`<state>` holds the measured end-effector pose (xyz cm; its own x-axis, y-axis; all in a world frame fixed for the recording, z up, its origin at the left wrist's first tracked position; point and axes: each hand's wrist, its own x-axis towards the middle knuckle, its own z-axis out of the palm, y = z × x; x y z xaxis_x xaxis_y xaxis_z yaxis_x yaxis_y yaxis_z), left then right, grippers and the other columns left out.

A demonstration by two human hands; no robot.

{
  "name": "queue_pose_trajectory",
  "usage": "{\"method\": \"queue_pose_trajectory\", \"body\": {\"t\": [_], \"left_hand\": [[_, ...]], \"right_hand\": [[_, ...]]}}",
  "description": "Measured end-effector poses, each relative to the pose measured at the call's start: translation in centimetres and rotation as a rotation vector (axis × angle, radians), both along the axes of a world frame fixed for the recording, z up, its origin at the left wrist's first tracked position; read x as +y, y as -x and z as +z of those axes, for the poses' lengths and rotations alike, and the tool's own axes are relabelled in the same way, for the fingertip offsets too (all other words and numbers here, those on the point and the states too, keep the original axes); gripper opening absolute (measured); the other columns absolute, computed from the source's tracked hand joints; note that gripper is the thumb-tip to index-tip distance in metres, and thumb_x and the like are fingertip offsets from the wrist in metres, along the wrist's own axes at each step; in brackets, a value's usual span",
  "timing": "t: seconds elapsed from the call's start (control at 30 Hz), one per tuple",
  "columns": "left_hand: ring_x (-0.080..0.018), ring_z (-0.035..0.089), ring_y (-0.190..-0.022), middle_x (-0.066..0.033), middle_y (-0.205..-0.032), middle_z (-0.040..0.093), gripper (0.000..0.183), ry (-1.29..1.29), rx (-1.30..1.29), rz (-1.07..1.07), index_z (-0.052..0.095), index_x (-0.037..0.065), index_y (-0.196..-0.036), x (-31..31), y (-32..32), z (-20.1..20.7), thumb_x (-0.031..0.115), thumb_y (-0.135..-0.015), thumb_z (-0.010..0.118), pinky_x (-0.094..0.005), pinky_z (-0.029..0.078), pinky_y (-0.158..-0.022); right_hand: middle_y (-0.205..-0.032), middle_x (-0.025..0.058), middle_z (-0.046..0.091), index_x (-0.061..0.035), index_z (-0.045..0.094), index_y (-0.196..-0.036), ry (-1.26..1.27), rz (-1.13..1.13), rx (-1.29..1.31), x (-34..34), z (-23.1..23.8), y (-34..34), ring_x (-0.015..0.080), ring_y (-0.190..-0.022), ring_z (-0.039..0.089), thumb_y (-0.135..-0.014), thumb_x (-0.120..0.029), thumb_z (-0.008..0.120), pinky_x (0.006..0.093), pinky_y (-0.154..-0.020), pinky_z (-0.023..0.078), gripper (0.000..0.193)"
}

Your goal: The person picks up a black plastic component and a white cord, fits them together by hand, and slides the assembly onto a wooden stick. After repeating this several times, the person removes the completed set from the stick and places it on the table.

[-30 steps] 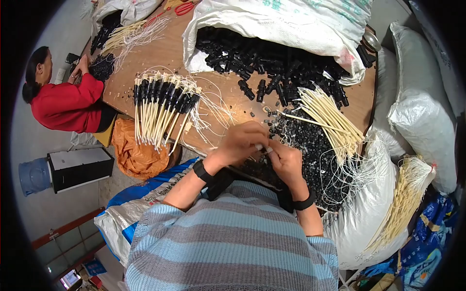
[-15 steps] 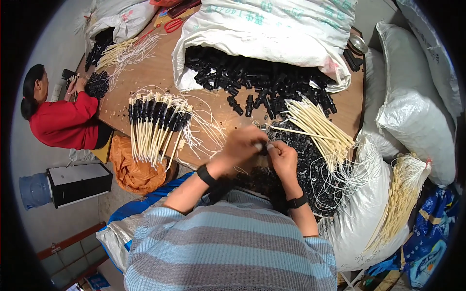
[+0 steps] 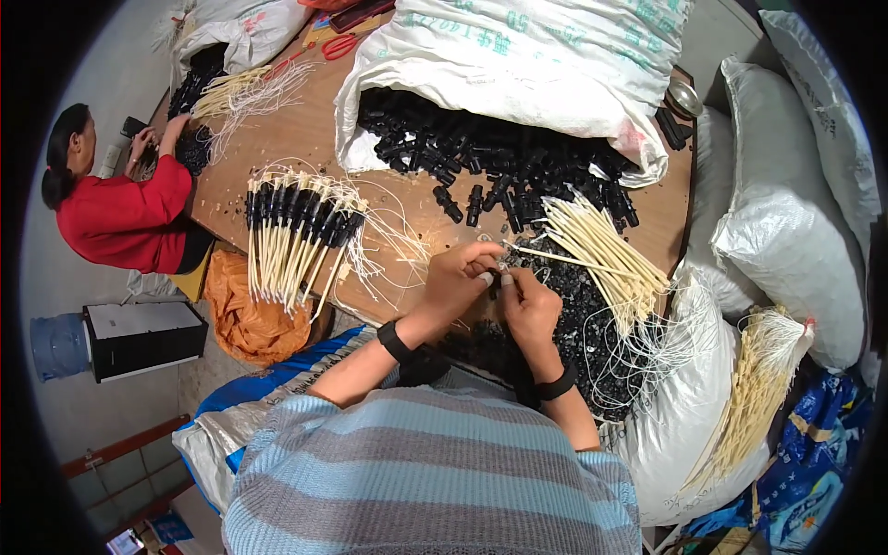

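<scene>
My left hand point(image 3: 460, 277) and my right hand point(image 3: 528, 302) meet above the near edge of the wooden table point(image 3: 305, 139). Their fingertips pinch one small black plastic fitting point(image 3: 494, 281) between them. A thin cream stick point(image 3: 541, 253) runs from that pinch toward the right. Just right of my hands lies a bundle of loose cream sticks with white strings point(image 3: 601, 254). Under my hands is a heap of small black parts point(image 3: 578, 338). To the left lies a row of finished sticks with black caps point(image 3: 294, 233).
A white sack point(image 3: 555, 55) spills black fittings point(image 3: 481, 157) across the table's far side. White sacks point(image 3: 795, 222) stand at the right, one holding cream sticks point(image 3: 754, 388). A person in red point(image 3: 120, 213) works at the table's left end. An orange bag point(image 3: 245, 310) lies below.
My hands have stayed together on the small fitting, shifting slightly. The view has tilted, so the table and sacks sit lower and more to the right in the picture.
</scene>
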<state>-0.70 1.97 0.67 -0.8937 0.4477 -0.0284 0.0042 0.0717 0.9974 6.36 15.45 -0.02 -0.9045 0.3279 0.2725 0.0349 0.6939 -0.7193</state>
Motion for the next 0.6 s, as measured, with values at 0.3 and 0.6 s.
{"method": "queue_pose_trajectory", "body": {"t": [0.3,0.6], "left_hand": [[-0.0091,0.059,-0.072,-0.0028,-0.081,0.065,0.049,0.284,0.558,0.048,0.063,0.007,-0.115,0.5,0.2,1.2,-0.013,-0.07,0.063,-0.0237,0.05,-0.066],[-0.0046,0.06,-0.076,-0.0012,-0.088,0.069,0.039,0.099,0.037,0.026,0.065,0.001,-0.112,0.0,-0.2,-0.1,-0.011,-0.076,0.059,-0.021,0.05,-0.069]], "right_hand": [[-0.061,-0.0039,0.054,0.0006,0.066,-0.091,0.764,0.058,-0.15,-0.4,0.6,0.4,0.0038,-0.055,0.044,-0.09,-0.011,0.064,0.0246,-0.048,0.036,0.012],[-0.058,-0.0017,0.053,-0.0013,0.066,-0.093,0.543,0.056,-0.177,-0.2,-0.3,0.1,0.0043,-0.053,0.044,-0.088,-0.007,0.065,0.0237,-0.048,0.037,0.008]]}}
